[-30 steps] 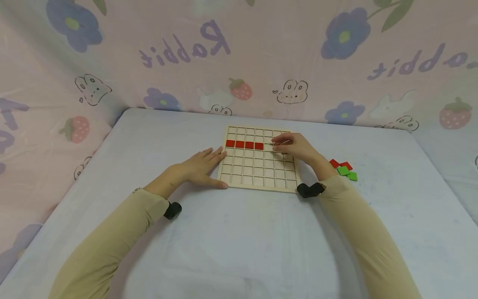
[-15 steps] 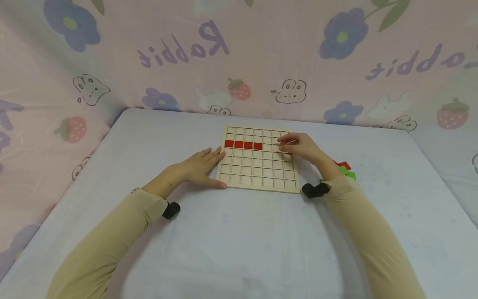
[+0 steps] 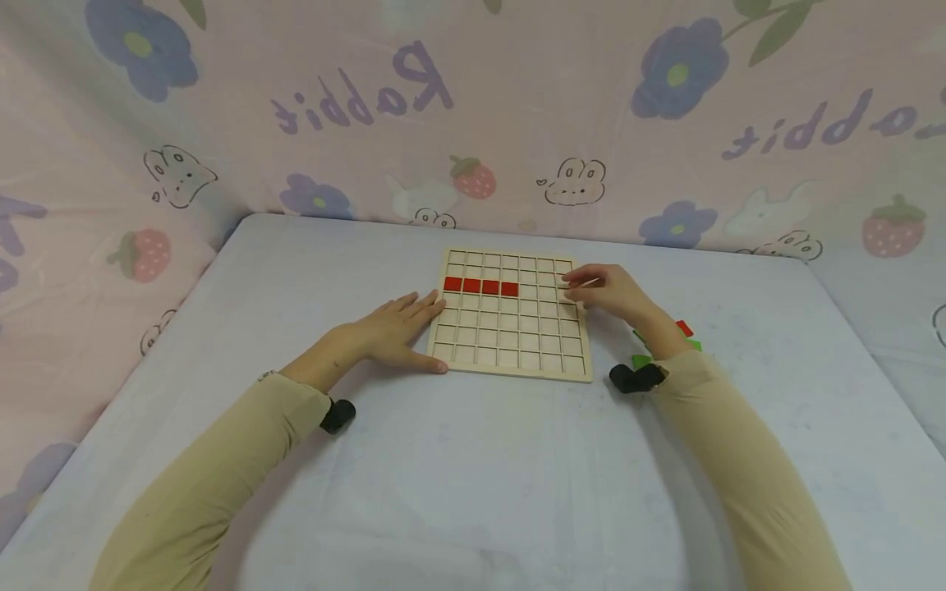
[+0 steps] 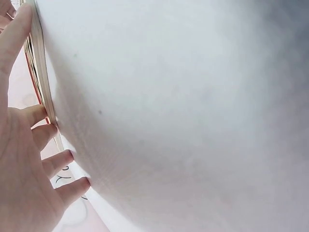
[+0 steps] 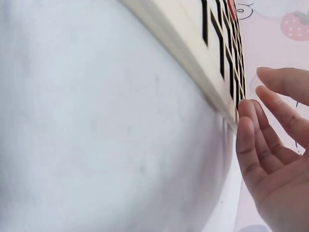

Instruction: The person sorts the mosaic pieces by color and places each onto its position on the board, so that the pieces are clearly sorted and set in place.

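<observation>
A pale wooden grid board (image 3: 486, 337) lies flat on the table. In one of its upper rows, several red square tiles (image 3: 471, 286) sit side by side from the left edge. My left hand (image 3: 392, 332) rests with spread fingers against the board's left side; in the left wrist view its fingertips (image 4: 83, 183) reach along and past the board edge (image 4: 43, 72). My right hand (image 3: 609, 291) is over the board's right edge, thumb and index finger apart, nothing seen between them. The right wrist view shows its fingers (image 5: 246, 140) beside the board's corner (image 5: 227, 108).
Right of the board, partly hidden behind my right wrist, loose red tiles (image 3: 684, 328) and green tiles (image 3: 641, 360) lie on the white-covered table (image 3: 473, 476). A pink patterned curtain (image 3: 502, 98) stands behind the table's far edge.
My right hand has slid rightwards across the board to its right edge, its wrist now covering part of the loose tiles. The left hand and the red row stay put.
</observation>
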### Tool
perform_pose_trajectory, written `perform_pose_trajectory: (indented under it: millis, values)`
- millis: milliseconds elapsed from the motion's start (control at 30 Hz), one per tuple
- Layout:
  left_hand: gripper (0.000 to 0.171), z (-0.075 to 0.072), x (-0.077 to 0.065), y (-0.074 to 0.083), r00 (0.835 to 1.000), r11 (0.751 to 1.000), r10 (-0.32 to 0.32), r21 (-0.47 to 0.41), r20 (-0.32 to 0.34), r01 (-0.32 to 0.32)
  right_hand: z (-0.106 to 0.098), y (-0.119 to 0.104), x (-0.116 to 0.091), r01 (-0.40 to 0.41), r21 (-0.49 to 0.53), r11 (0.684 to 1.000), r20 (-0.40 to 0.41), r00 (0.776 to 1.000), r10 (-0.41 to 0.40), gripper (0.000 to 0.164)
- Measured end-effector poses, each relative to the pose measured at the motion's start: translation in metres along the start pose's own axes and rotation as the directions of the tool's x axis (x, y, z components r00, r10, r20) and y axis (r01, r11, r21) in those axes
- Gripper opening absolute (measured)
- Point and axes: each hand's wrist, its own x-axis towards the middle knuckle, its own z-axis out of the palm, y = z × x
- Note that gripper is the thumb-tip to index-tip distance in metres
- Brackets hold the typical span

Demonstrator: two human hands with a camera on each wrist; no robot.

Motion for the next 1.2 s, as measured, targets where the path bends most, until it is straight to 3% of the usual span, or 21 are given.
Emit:
perform_pose_trajectory:
  millis: [733,1200]
  values:
    - [0.105,0.000,0.001,0.000,1.000,1.000,0.004,0.007,0.001,-0.004,-0.026,0.022,-0.022,-0.008,-0.019,1.000,-0.042,0.999,0.007,0.044]
    - [0.105,0.000,0.000,0.000,1.000,1.000,0.007,-0.003,-0.005,-0.007,-0.040,0.035,-0.034,-0.068,-0.051,0.996,-0.050,0.997,0.065,0.049]
